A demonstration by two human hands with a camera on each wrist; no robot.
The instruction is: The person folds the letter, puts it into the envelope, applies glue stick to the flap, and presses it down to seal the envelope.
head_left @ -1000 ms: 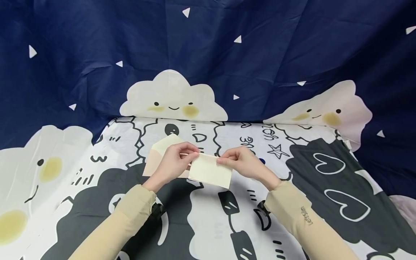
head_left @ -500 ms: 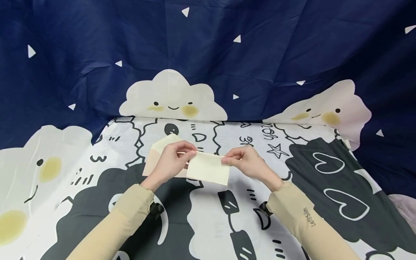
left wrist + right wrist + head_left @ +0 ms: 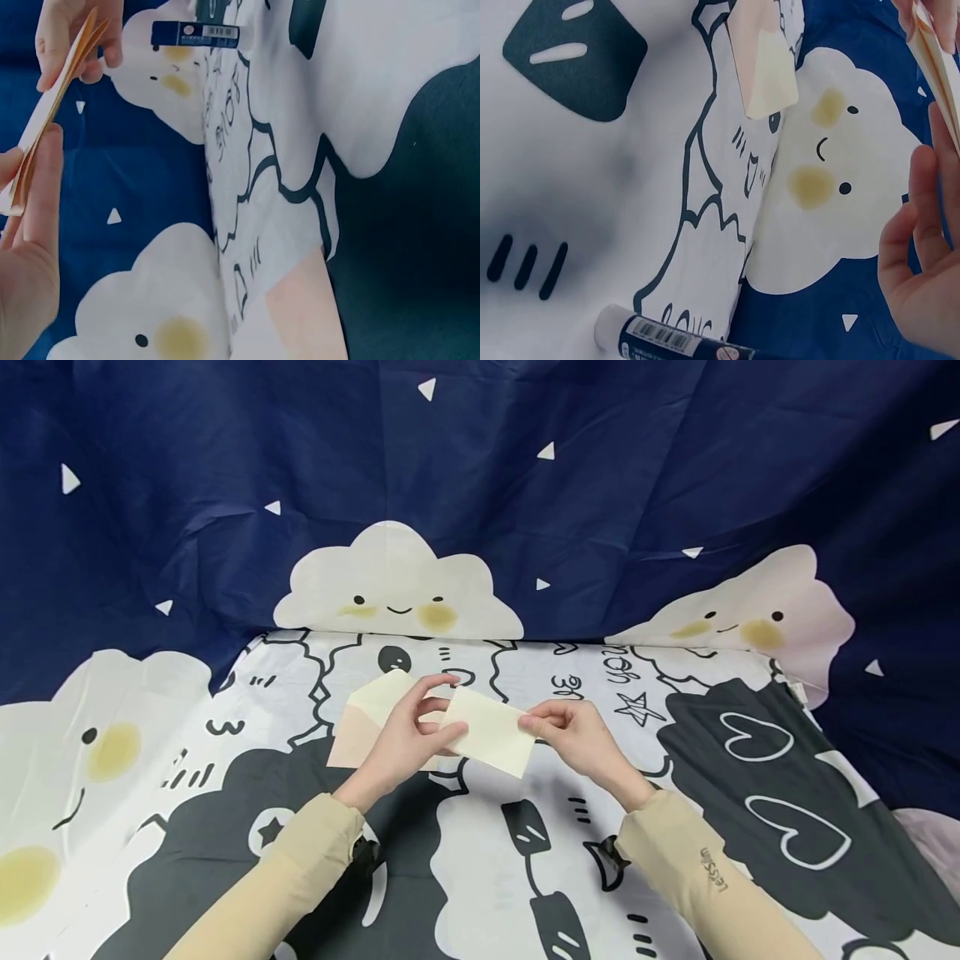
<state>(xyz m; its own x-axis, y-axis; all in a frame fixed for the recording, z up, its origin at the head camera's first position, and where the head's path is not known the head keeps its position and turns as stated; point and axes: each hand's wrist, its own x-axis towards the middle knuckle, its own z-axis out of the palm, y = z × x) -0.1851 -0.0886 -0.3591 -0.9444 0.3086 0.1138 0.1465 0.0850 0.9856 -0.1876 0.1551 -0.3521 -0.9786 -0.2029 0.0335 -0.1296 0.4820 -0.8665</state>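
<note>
A folded cream paper with layered edges is held up in front of me, tilted down to the right. My left hand grips its left end, thumb on the front face and the index finger extended above. At the upper right edge, my right hand pinches the paper between thumb and fingers. The left wrist view shows the folded paper edge-on, its layers slightly fanned. Behind my left hand lies a pale pink envelope with its cream flap raised, partly covered by that hand.
A glue stick with a navy barcode label lies on the printed white and dark cloth; my right hand hides it in the head view. A navy cloth with clouds and triangles hangs behind.
The paper has tilted, its left end rising. My left hand has changed its hold, thumb now lower on the paper's face and fingers more spread. The envelope has stayed put.
</note>
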